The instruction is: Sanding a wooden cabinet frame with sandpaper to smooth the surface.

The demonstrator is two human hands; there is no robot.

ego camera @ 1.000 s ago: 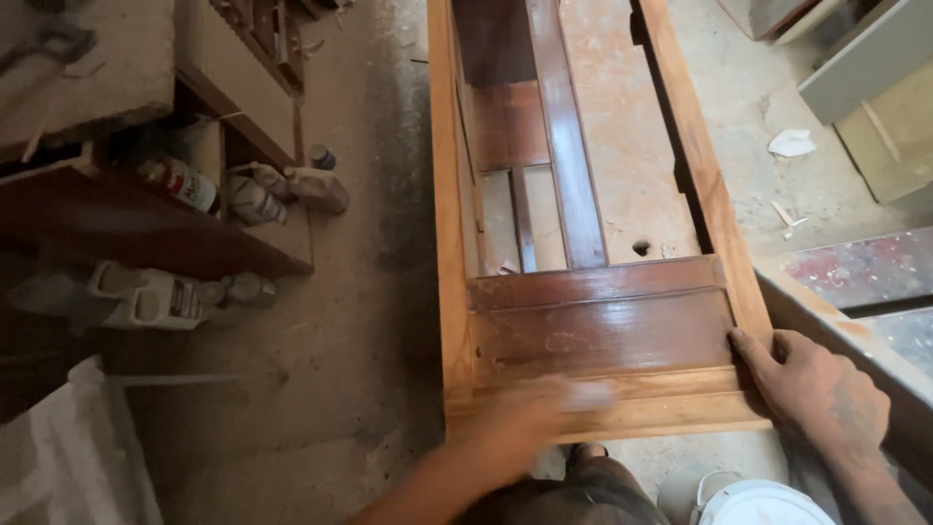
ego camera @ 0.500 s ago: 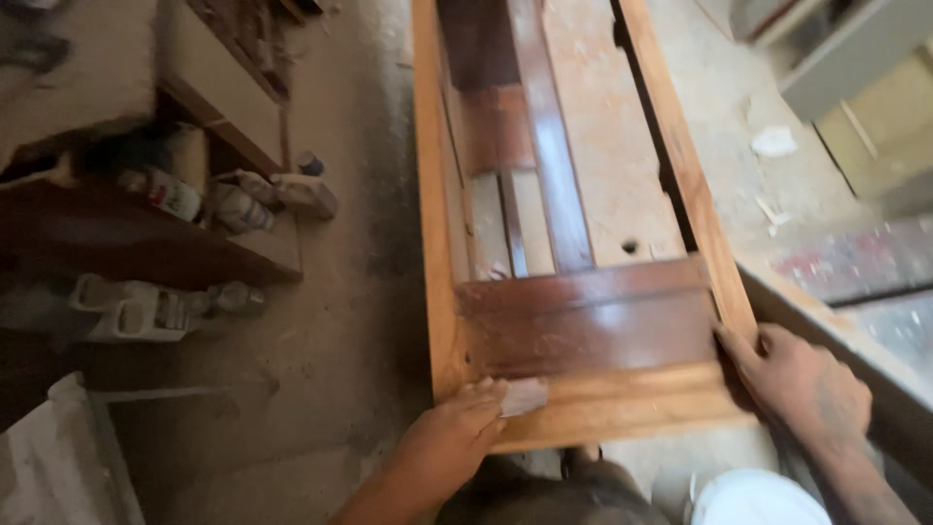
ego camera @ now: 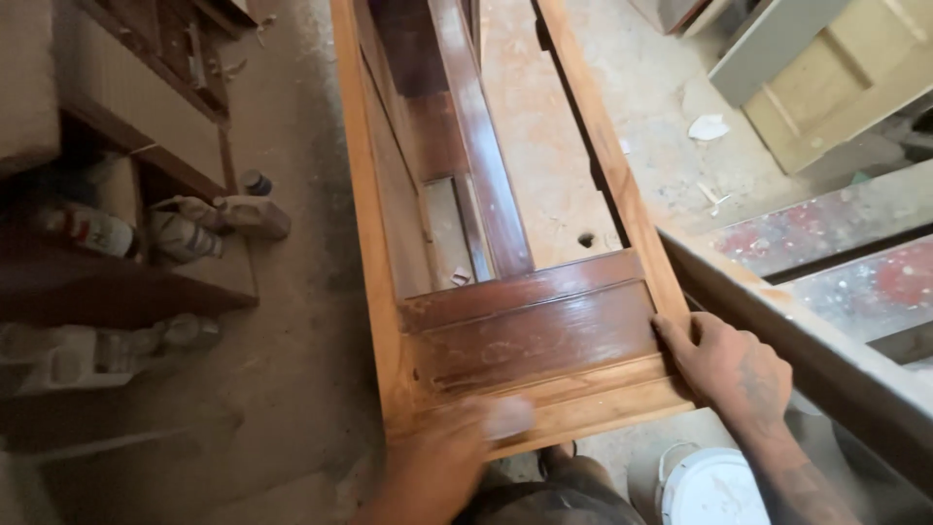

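**Sanding the bottom rail of a wooden door**

From the head camera, looking down: a long wooden door (ego camera: 505, 321) lies flat and stretches away from the person, its near end right at their knees. The left hand (ego camera: 457, 457) is blurred over the pale bottom rail, near the left corner. A small pale pad (ego camera: 510, 416), likely sandpaper or a cloth, sits under its fingers; the hand looks curled onto it, but the blur hides how firmly it grips. The right hand (ego camera: 724, 365) lies flat and open on the door's right edge, fingers spread against the stile, holding nothing and just pressing the frame steady.

Around them: a white bucket (ego camera: 709, 486) stands on the floor just beside the right forearm, below the door's corner. A paint-spattered metal frame (ego camera: 836, 262) runs along the right side, close to the right hand. To the left, plastic bottles (ego camera: 209, 228) lie on a low wooden shelf (ego camera: 146, 292), well apart from the door.

What could go wrong, as I judge it: the pad sits close to the door's near edge, so a fast stroke could slip off and scrape knuckles on the corner. If the right hand eases its pressure, the door may shift under the rubbing. An elbow dropping back could knock the bucket.
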